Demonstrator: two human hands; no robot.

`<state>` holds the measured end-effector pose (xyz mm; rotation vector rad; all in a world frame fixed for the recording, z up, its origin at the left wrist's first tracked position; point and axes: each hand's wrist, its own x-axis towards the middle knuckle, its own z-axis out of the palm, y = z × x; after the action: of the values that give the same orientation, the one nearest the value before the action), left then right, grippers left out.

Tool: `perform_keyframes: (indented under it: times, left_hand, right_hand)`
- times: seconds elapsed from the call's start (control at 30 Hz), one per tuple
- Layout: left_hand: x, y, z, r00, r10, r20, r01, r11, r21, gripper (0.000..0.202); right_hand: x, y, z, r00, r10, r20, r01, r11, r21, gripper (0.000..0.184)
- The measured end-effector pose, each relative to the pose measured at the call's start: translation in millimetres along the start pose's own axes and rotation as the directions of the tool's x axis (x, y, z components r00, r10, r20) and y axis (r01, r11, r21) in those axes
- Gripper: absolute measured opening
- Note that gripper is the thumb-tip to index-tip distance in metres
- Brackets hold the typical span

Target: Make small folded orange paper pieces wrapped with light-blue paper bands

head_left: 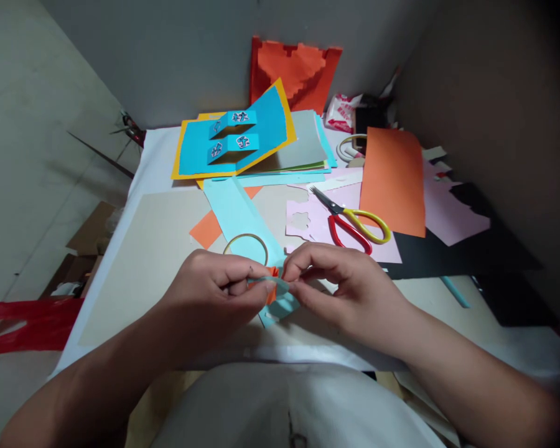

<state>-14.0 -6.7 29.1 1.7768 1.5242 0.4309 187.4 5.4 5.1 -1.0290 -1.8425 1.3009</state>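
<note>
Over a counter point(142, 165), a person's left hand point(219, 283) pinches a small folded orange paper point(271, 295) crossed by a pale strip point(280, 284), its end nipped between the right hand's point(345, 283) thumb and finger. Scissors point(348, 218) with red and yellow handles lie beyond, near an orange sheet point(392, 180).

A hand could pass over the bare left stretch of the grey board point(126, 267), but the ring point(246, 235) and raised pop-up card point(236, 140) stand ahead of the left fingers point(240, 270), the scissors point(338, 210) ahead of the right fingers point(310, 252), and a grey panel point(182, 62) closes the back.
</note>
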Motion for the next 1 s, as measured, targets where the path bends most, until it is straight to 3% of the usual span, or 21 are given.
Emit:
perform_keyframes:
  times: [0.27, 0.6, 0.8, 0.9, 1.0]
  left_hand:
    - [-0.1, 0.2, -2.3, 0.999, -0.007, 0.031, 0.010, 0.995, -0.099, 0.020]
    - [-1.6, -1.8, -4.8, 0.992, 0.118, 0.033, -0.108, 0.967, -0.230, 0.015]
    - [-3.2, -7.2, -6.2, 0.948, 0.315, 0.037, -0.299, 0.927, -0.226, 0.013]
    - [-1.9, -8.6, -6.9, 0.931, 0.362, 0.042, -0.339, 0.903, -0.265, 0.011]
    - [-0.8, -8.5, -7.7, 0.922, 0.385, 0.042, -0.355, 0.884, -0.303, 0.011]
  right_hand:
    - [-0.6, -2.0, 0.7, 0.999, 0.038, 0.013, -0.038, 0.998, 0.052, 0.009]
    - [-0.2, -2.7, -2.5, 0.998, 0.058, 0.031, -0.062, 0.984, 0.165, 0.006]
    - [1.3, -1.1, -2.1, 0.986, 0.108, 0.127, -0.150, 0.907, 0.393, 0.011]
    - [0.6, -0.3, -0.6, 0.971, 0.128, 0.201, -0.212, 0.849, 0.483, 0.007]
    - [0.6, 0.3, -0.4, 0.968, 0.145, 0.203, -0.235, 0.803, 0.547, 0.008]
